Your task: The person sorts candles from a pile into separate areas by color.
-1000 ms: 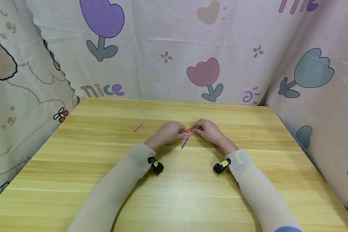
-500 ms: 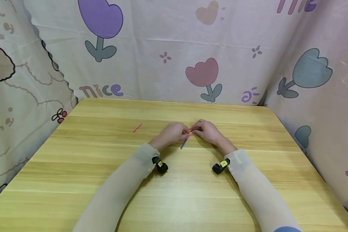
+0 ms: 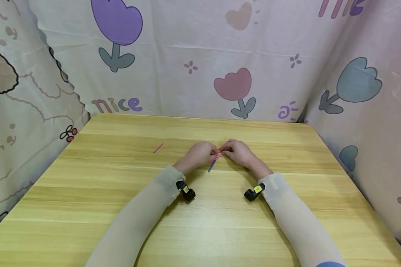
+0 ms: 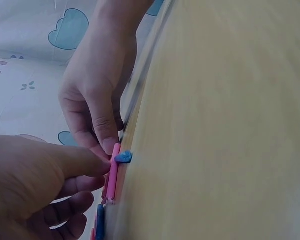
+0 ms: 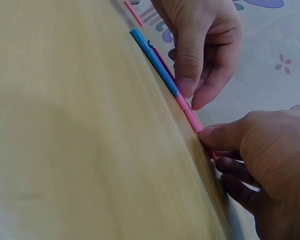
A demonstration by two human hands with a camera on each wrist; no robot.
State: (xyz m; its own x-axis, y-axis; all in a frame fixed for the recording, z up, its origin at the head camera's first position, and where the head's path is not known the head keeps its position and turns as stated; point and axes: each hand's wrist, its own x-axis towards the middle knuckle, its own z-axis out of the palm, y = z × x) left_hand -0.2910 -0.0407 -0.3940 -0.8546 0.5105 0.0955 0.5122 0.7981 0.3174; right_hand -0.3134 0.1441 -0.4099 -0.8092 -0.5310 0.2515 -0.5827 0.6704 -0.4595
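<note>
In the head view, my left hand (image 3: 198, 154) and right hand (image 3: 238, 152) meet low over the wooden table, fingertips nearly together. Between them a short orange-red stick (image 3: 219, 151) shows, its ends covered by fingers and thumbs. My right thumb and fingers pinch it; my left thumb and forefinger close on its other side, largely hiding it. Just nearer lie pink sticks (image 3: 218, 156) and a blue stick (image 3: 212, 165) pointing toward me. The right wrist view shows the blue stick (image 5: 155, 62) overlapping a pink one (image 5: 191, 119). A rough blue end (image 4: 124, 157) appears beside the pink stick (image 4: 113, 175).
A single pink stick (image 3: 158, 147) lies apart on the table (image 3: 200, 222), left of my left hand. Printed cloth (image 3: 173, 85) hangs behind the table's far edge and along both sides. A small black camera sits on each wrist.
My left hand has shifted right, closer to the right hand, and now covers more of the orange-red and pink sticks. The right hand has barely moved.
</note>
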